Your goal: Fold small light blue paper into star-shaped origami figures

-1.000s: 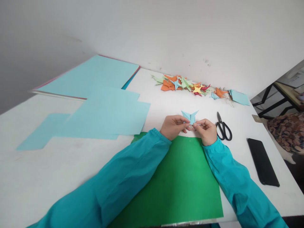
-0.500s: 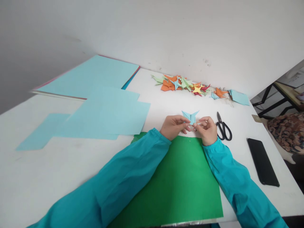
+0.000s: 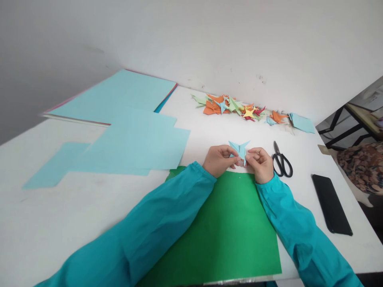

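A small light-blue folded paper figure [image 3: 239, 149] with two pointed wings sits between my hands above the white table [image 3: 74, 215]. My left hand [image 3: 219, 160] pinches its left side with thumb and fingers closed. My right hand [image 3: 261, 163] pinches its lower right part, fingers curled. Both arms wear teal sleeves and lie over a green paper sheet [image 3: 227, 235] at the table's near edge.
Black scissors [image 3: 281, 161] lie just right of my right hand, a black phone [image 3: 331, 203] farther right. Light-blue sheets [image 3: 134, 143] and a paper stack [image 3: 116, 95] cover the left. A pile of coloured folded figures [image 3: 236, 105] lines the wall.
My right hand's fingers have shifted slightly up and in on the folded figure, whose lower tip now points down between my hands. The rest is unchanged.
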